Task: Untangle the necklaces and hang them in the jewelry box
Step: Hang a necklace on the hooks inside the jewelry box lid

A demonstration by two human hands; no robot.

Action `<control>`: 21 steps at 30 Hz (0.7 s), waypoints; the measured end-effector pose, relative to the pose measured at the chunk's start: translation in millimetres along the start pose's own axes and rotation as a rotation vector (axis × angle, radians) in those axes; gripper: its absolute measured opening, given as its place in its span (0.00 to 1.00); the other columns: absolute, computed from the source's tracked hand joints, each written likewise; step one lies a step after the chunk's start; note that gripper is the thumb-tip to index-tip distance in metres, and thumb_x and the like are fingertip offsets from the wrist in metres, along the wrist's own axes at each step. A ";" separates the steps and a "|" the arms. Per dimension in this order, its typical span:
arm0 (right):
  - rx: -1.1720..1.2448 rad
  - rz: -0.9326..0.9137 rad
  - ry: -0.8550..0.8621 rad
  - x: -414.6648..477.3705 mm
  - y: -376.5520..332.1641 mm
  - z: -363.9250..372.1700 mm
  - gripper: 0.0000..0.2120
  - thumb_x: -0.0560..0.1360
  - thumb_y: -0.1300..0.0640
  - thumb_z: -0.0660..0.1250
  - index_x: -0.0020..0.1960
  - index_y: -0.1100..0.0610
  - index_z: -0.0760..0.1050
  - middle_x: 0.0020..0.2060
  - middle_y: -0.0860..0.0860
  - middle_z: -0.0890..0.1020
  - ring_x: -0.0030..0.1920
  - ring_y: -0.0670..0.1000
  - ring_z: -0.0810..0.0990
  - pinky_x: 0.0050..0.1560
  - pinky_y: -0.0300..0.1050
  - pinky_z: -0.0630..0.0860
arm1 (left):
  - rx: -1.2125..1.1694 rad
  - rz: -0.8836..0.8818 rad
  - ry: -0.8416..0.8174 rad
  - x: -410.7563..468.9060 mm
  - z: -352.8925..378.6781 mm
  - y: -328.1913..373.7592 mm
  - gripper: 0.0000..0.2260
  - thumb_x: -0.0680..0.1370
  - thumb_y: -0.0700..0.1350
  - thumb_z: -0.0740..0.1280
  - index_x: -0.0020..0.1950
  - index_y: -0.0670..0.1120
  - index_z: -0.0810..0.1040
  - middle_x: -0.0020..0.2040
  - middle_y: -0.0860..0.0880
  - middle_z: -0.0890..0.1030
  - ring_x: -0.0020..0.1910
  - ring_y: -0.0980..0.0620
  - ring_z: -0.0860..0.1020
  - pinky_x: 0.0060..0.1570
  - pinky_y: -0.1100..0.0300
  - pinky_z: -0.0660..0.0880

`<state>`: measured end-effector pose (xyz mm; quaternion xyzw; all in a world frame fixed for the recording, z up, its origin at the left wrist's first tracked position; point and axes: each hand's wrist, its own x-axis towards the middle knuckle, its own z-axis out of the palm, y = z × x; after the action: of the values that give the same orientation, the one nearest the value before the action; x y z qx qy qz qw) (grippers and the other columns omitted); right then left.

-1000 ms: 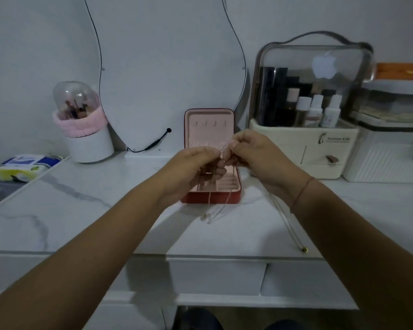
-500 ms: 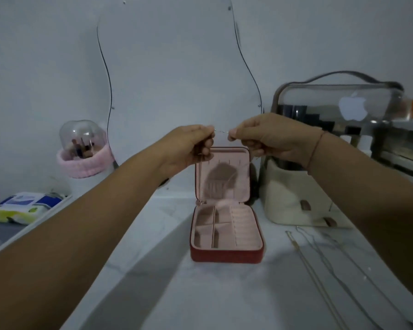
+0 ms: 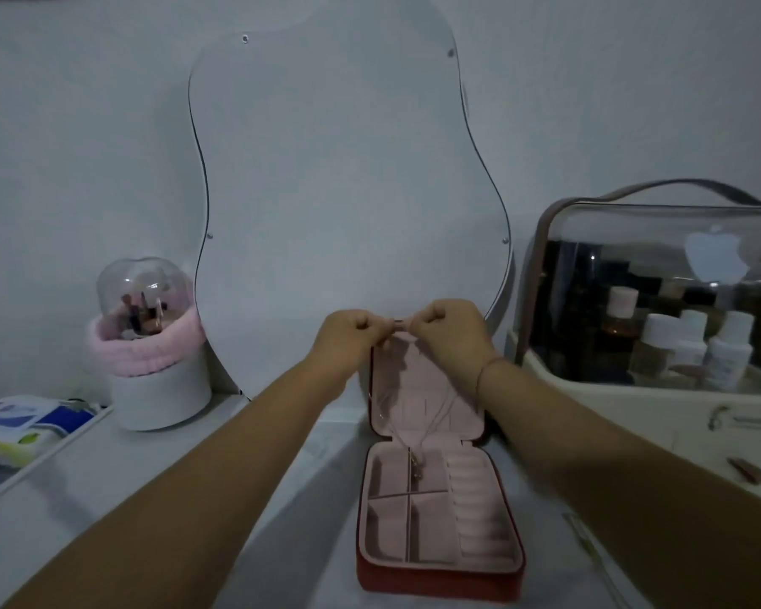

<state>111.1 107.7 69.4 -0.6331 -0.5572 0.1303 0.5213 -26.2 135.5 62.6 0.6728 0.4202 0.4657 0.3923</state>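
A red jewelry box [image 3: 440,569] with pink lining stands open on the marble top, its lid [image 3: 422,389] upright. My left hand [image 3: 352,338] and my right hand [image 3: 449,331] meet at the lid's top edge, each pinching an end of a thin necklace [image 3: 431,415]. The chain hangs down in front of the lid, and its pendant [image 3: 415,465] dangles over the back compartments. Another chain [image 3: 589,551] lies on the table to the right of the box, partly hidden by my right forearm.
A wavy mirror [image 3: 339,191] leans on the wall behind the box. A clear-lidded cosmetics organiser [image 3: 660,309] stands at the right. A white brush holder [image 3: 150,340] with a pink band and clear dome stands at the left, beside a wipes pack [image 3: 23,421].
Both hands have gone down and forward from above the box to the lid's top edge, carrying the necklace. The view has moved closer to the box.
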 end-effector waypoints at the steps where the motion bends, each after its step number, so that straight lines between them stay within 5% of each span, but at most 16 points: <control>1: -0.024 -0.001 0.038 -1.1 8.5 7.9 0.09 0.71 0.57 0.73 0.35 0.59 0.79 0.32 0.52 0.81 0.37 0.52 0.79 0.42 0.46 0.77 | -0.006 -0.001 0.058 2.1 4.2 -11.0 0.10 0.77 0.43 0.68 0.37 0.42 0.80 0.28 0.54 0.78 0.27 0.62 0.73 0.27 0.71 0.68; 4: -0.049 -0.015 0.132 -8.5 25.7 25.3 0.09 0.72 0.56 0.72 0.36 0.55 0.75 0.32 0.48 0.77 0.37 0.49 0.76 0.39 0.41 0.72 | 0.031 0.013 0.259 4.6 17.2 -36.5 0.07 0.75 0.45 0.71 0.39 0.43 0.82 0.36 0.51 0.81 0.34 0.58 0.76 0.34 0.68 0.71; 8: -0.093 0.004 0.268 -8.5 33.6 36.5 0.09 0.75 0.54 0.70 0.38 0.53 0.73 0.32 0.44 0.74 0.35 0.45 0.73 0.30 0.36 0.63 | 0.023 0.006 0.449 5.3 31.5 -45.5 0.09 0.73 0.46 0.72 0.37 0.43 0.78 0.34 0.52 0.79 0.33 0.56 0.75 0.31 0.66 0.68; 14: -0.194 -0.003 0.291 -10.9 45.2 41.5 0.09 0.76 0.52 0.68 0.41 0.55 0.73 0.35 0.49 0.78 0.36 0.48 0.75 0.33 0.40 0.67 | 0.043 -0.025 0.498 -3.4 44.1 -59.3 0.10 0.73 0.46 0.72 0.35 0.43 0.76 0.33 0.50 0.78 0.33 0.54 0.75 0.31 0.62 0.68; 19: -0.153 0.038 -0.067 -27.8 60.0 38.8 0.16 0.77 0.49 0.63 0.31 0.51 0.72 0.28 0.49 0.74 0.32 0.51 0.73 0.40 0.51 0.77 | -0.102 -0.068 0.282 -22.9 42.7 -70.7 0.06 0.75 0.46 0.70 0.39 0.46 0.81 0.37 0.50 0.82 0.37 0.53 0.80 0.39 0.62 0.76; 21: 0.114 0.235 -0.262 -38.0 53.1 35.2 0.19 0.77 0.46 0.60 0.30 0.52 0.72 0.26 0.50 0.73 0.28 0.50 0.69 0.31 0.46 0.70 | -0.203 -0.087 0.212 -27.0 40.1 -64.0 0.06 0.75 0.45 0.70 0.41 0.45 0.83 0.36 0.50 0.83 0.36 0.55 0.80 0.38 0.66 0.76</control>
<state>102.0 102.6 -4.0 -0.6407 -0.5342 0.3030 0.4607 -6.4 126.5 -14.6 0.5580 0.4389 0.5566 0.4315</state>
